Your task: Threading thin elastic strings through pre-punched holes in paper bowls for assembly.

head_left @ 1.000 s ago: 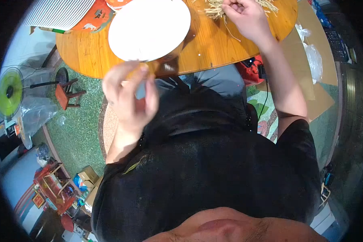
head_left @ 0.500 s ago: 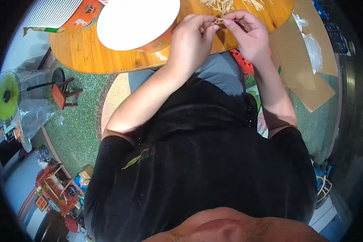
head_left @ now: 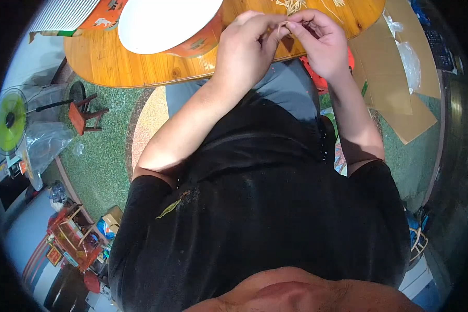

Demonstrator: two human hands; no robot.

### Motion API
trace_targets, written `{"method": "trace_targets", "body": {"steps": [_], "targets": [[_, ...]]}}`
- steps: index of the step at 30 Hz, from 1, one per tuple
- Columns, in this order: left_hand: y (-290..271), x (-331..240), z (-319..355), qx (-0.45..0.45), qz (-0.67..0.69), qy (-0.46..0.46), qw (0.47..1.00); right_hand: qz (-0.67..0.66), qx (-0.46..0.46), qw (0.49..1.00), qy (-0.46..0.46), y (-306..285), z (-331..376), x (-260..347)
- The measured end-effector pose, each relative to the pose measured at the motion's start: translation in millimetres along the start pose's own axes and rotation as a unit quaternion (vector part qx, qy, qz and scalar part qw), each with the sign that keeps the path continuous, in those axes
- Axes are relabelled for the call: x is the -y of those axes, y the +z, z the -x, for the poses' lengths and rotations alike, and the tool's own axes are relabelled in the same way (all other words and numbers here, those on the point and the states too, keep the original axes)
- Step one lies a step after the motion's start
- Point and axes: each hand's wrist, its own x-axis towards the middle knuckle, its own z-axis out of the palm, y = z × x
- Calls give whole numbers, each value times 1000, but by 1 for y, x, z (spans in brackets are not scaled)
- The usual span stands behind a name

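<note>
Over the near edge of the wooden table (head_left: 104,67), both hands meet at the fingertips. My left hand (head_left: 244,49) pinches a thin, straw-coloured dried strand (head_left: 281,27) between thumb and fingers. From the other side, my right hand (head_left: 325,47) grips the same strand with its thumb and forefinger. Just beyond the fingertips lies a bundle of similar pale strands (head_left: 293,6), partly cut off by the top of the picture. Left of my left hand stands a round tub (head_left: 197,44) with a white inside and an orange patterned outside.
An orange box-like thing with a white ridged surface (head_left: 62,15) is at the far left of the table. Flattened cardboard (head_left: 385,78) lies to the right, and something red (head_left: 317,78) is under the table. A small stool (head_left: 83,114) and green fan (head_left: 10,122) stand left.
The table and tub sit slightly higher in the picture, and less of the strand bundle shows. My fingertips stay together on the strand with only a small shift.
</note>
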Motion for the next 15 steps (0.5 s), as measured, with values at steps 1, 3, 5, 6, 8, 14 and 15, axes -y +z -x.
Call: {"method": "trace_targets", "body": {"steps": [1, 3, 5, 6, 8, 14, 15], "targets": [[0, 5, 0, -6, -25, 33, 999, 1, 5, 1000, 3, 1, 0, 0], [-1, 10, 0, -12, -49, 67, 996, 8, 5, 1000, 6, 4, 1, 4], [-4, 9, 2, -7, -25, 41, 999, 15, 5, 1000, 9, 6, 2, 11], [-5, 9, 3, -7, -26, 41, 999, 132, 17, 990, -51, 10, 0, 21], [-8, 9, 7, -29, -77, 94, 992, 246, 29, 962, -111, 13, -4, 37], [-21, 2, 18, 22, -119, 28, 992, 405, 107, 896, -145, 10, -18, 26], [-25, -1, 20, 22, -120, 28, 992, 405, 107, 896, -146, 8, -22, 24]]}}
